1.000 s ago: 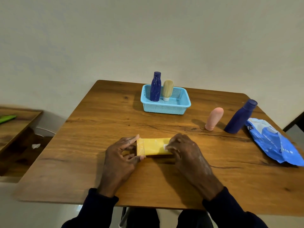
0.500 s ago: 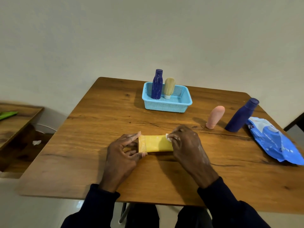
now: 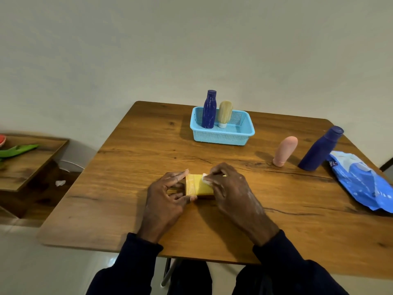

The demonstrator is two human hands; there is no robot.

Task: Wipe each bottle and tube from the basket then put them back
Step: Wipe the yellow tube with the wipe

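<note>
Head view: yellow tube [image 3: 199, 185] lies flat on table [image 3: 131, 167], left hand [image 3: 168, 194] pinching its crimped end. Right hand [image 3: 228, 188], clamped on white wipe [image 3: 205, 178], has slid leftward along it; wiping under way, return to basket [image 3: 223, 133] pending.

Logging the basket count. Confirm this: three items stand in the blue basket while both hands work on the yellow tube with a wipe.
Wrong on the count. The head view shows two items standing in the blue basket: a dark blue bottle and a beige tube. The left hand and right hand do work on the yellow tube with a wipe.
</note>
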